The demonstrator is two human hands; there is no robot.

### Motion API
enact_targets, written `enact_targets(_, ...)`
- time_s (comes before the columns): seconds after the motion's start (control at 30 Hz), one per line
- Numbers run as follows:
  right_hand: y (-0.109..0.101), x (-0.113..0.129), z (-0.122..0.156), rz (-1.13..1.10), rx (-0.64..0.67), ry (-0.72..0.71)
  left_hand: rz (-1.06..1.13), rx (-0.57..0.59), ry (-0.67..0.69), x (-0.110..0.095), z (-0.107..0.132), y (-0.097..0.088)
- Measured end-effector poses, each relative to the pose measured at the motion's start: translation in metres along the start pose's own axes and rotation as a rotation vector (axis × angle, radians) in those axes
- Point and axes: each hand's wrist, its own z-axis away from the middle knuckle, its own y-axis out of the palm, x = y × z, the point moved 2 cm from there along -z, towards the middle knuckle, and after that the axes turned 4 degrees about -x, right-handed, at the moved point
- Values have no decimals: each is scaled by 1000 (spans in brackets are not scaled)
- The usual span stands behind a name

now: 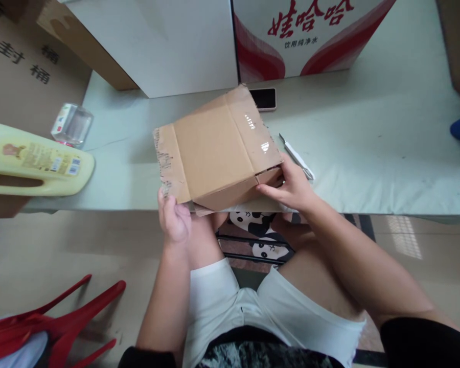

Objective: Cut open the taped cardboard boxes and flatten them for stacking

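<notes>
A table spread with a pale green cloth runs across the scene, the cloth creased at the right. Along its far side stand a large white panel and, just right of it, a white box with red print. A phone lies in front of that box, and a craft knife lies nearer, slanting toward the near edge. At the left are a yellow bottle and, just beyond it, a clear plastic container; whether that touches the cloth is unclear.
</notes>
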Motion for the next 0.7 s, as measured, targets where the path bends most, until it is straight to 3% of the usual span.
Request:
enact_targets(0.1, 0, -2, 2, -88, -36, 37, -52, 137, -36, 5, -1, -1)
enact_targets(0.2, 2, -8, 5, -237, -45, 136, -94, 189, -40, 9, 2, -2)
enact_targets(0.3, 2, -9, 6, -410, -85, 206, -96, 191, -1, 7, 7, -5)
enact_targets(0.43, -1, -12, 7, -447, -213, 269, -173, 191, 31, 4, 8, -15)
enact_targets(0.6, 2, -26, 10, -508, -232, 329, -202, 15, 16, 8, -5, -22)
enact_targets(0.7, 3, -28, 14, -633, -199, 305, -311, 80, 27, 8, -9, -15)
